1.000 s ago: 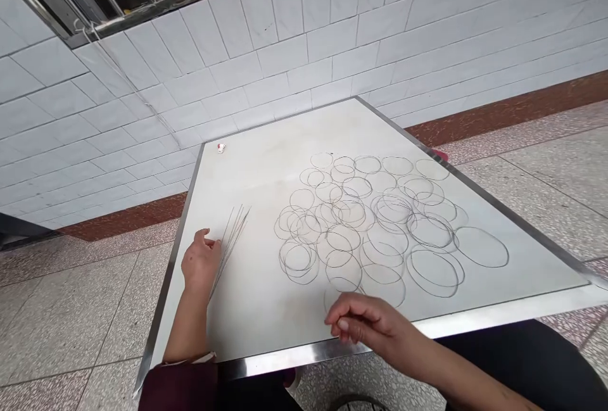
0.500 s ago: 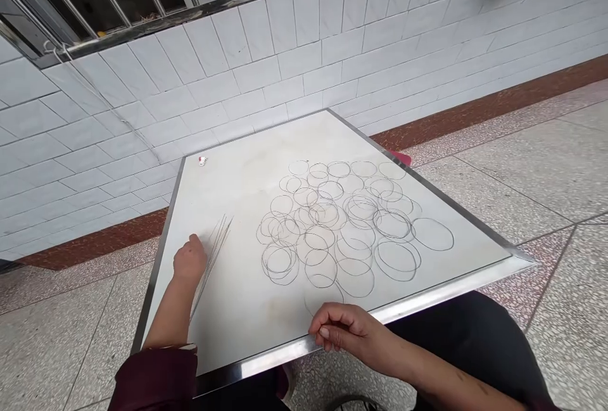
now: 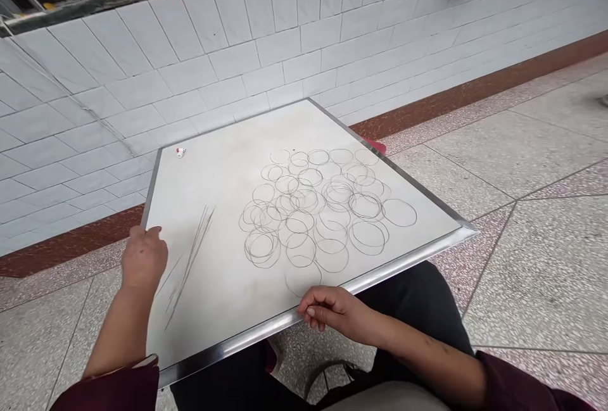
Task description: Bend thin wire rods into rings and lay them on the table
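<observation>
Many thin wire rings [image 3: 299, 249] lie overlapping on the white table [image 3: 228, 145]. To their left is a loose bundle of straight thin wires [image 3: 194, 252]. My left hand [image 3: 145, 258] is at the table's left edge, fingers curled, with one thin wire slanting across the table just below it; its fingertips are hidden. My right hand [image 3: 332, 313] rests at the front edge with fingers curled and pressed together, touching or close to the nearest ring. Whether it holds that ring's end is too small to make out.
A small white and red object [image 3: 181, 152] sits in the table's far left corner. The table has a raised metal rim [image 3: 413, 251]. Behind it stands a tiled wall [image 3: 228, 50] with a barred window. My legs are under the front edge.
My left hand has moved left, away from the wire bundle, and one wire now lies apart from the others. My right hand has stayed by the front edge. The view has shifted.
</observation>
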